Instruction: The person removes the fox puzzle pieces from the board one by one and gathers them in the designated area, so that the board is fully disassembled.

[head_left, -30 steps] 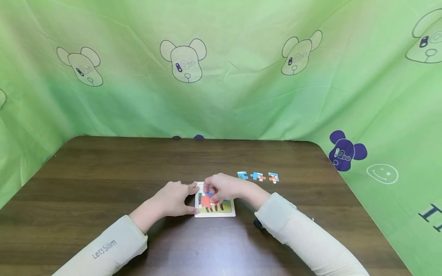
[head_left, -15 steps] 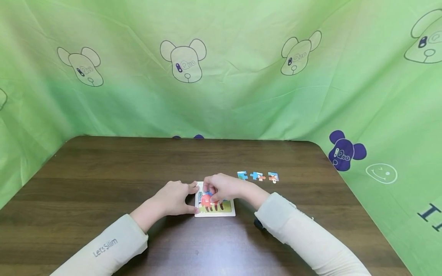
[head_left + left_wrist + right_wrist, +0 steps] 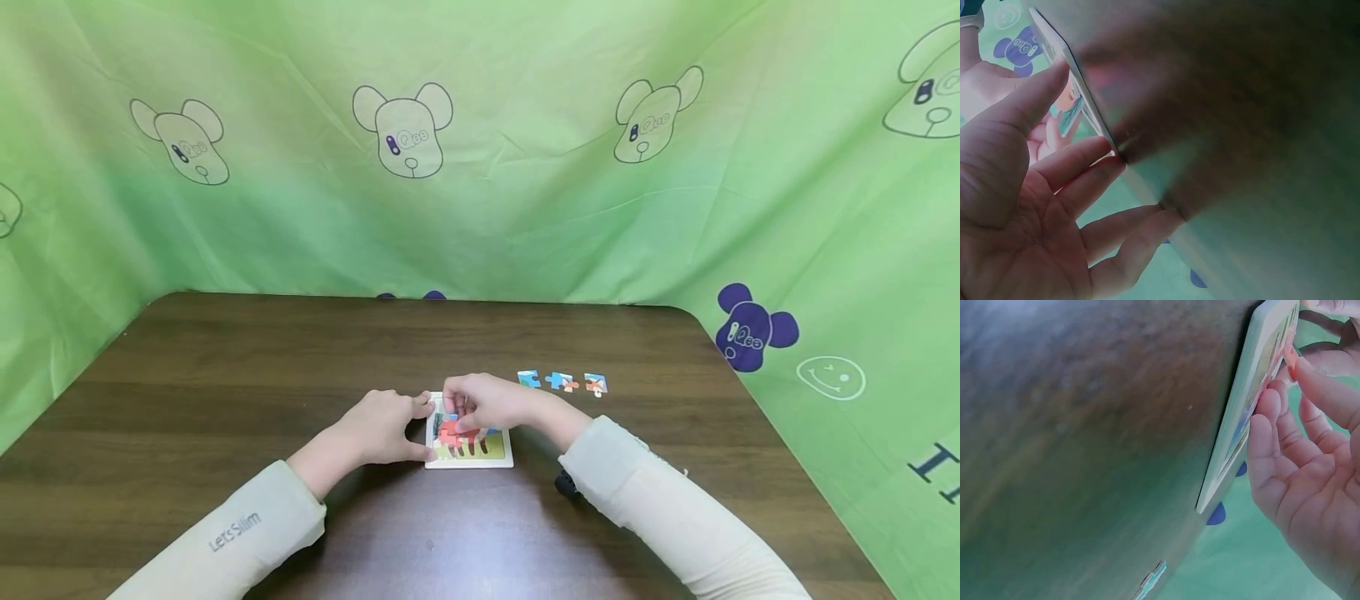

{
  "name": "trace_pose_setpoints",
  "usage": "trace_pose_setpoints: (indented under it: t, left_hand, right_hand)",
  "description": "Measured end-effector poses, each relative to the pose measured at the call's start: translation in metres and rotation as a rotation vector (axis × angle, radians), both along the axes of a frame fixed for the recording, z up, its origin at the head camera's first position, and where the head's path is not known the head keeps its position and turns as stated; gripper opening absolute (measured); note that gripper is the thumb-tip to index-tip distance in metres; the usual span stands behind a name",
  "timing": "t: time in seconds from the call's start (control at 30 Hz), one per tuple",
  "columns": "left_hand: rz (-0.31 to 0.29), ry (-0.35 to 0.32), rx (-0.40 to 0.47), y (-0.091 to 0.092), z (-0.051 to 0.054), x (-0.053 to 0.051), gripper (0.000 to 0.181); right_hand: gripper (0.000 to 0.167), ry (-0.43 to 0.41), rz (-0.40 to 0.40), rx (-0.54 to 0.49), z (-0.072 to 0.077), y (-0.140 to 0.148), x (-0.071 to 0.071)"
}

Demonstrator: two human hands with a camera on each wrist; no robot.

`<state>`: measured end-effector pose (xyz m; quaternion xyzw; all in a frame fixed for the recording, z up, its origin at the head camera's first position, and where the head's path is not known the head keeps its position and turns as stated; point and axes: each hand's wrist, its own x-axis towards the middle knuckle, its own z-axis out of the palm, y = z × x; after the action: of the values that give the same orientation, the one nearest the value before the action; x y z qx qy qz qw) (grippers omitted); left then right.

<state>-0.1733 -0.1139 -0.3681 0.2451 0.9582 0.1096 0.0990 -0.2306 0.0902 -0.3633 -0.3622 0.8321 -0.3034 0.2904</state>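
Observation:
A small jigsaw puzzle in a white frame lies flat on the table, its picture showing red, blue and yellow-green areas with dark stripes. My left hand steadies the frame's left side, thumb near the near corner and forefinger near the far one. In the left wrist view its fingers are fairly straight, some touching the frame edge, others the tabletop. Over the puzzle, my right hand pinches a red puzzle piece with thumb and fingers, tilted against the picture. The hand hides part of the puzzle.
Right of the frame lie three loose puzzle pieces in a row: a blue one, a blue-and-orange one and an orange-and-white one. A green printed curtain hangs behind the brown table.
The right hand's fingers have shifted slightly over the red area, and the red piece looks slightly turned. The left hand stays at the frame. The whole view has shifted a little.

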Motion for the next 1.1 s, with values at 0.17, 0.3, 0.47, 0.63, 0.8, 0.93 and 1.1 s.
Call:
trace_pose_setpoints:
  t: [0.17,0.3,0.47,0.63,0.8,0.93,1.1]
  left_hand:
    - [-0.017,0.022,0.000,0.000,0.001,-0.001,0.063]
    - [-0.010,0.014,-0.004,0.001,0.001,-0.001,0.063]
    - [0.007,-0.005,-0.013,0.002,0.001,-0.001,0.064]
    - [0.015,-0.009,-0.006,0.002,0.000,0.000,0.064]
    - [0.013,-0.002,-0.005,0.002,-0.001,-0.001,0.064]
    - [0.021,-0.007,-0.002,0.003,0.001,-0.001,0.064]
    - [0.032,-0.019,0.002,0.002,0.001,-0.001,0.063]
  right_hand:
    - [0.013,0.031,0.030,-0.008,0.003,-0.001,-0.001]
    - [0.013,0.048,0.011,-0.004,0.003,-0.002,-0.002]
    - [0.013,0.001,-0.037,-0.017,0.004,-0.003,-0.001]
    - [0.011,-0.007,-0.058,-0.032,0.004,-0.003,-0.001]
    - [0.010,-0.035,-0.077,-0.065,0.004,0.001,-0.002]
    - [0.010,-0.070,-0.089,-0.114,0.006,0.007,-0.003]
    - [0.010,-0.075,-0.093,-0.168,0.009,0.020,-0.005]
